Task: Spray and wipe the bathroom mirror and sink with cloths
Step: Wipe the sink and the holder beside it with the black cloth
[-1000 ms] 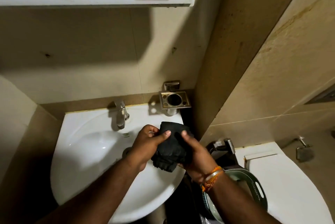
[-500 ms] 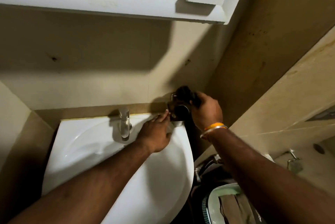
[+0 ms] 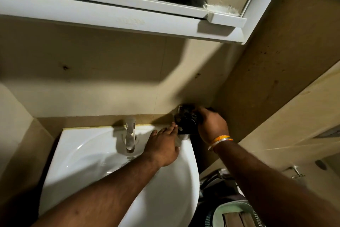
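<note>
One dark, bunched cloth (image 3: 187,122) in right hand's (image 3: 211,125) grip.

The white sink (image 3: 88,168) bowl is lying open on its near and left side, giving room above the basin. The tap (image 3: 130,135) is standing upright at the back rim, blocking the middle. The left hand (image 3: 163,146) is resting on the rim's right back corner, and the right hand (image 3: 211,125) is crowding the metal holder (image 3: 184,135) on the wall there. The brown side wall (image 3: 276,79) is closing in that corner. The cabinet (image 3: 128,22) is overhanging above.
</note>
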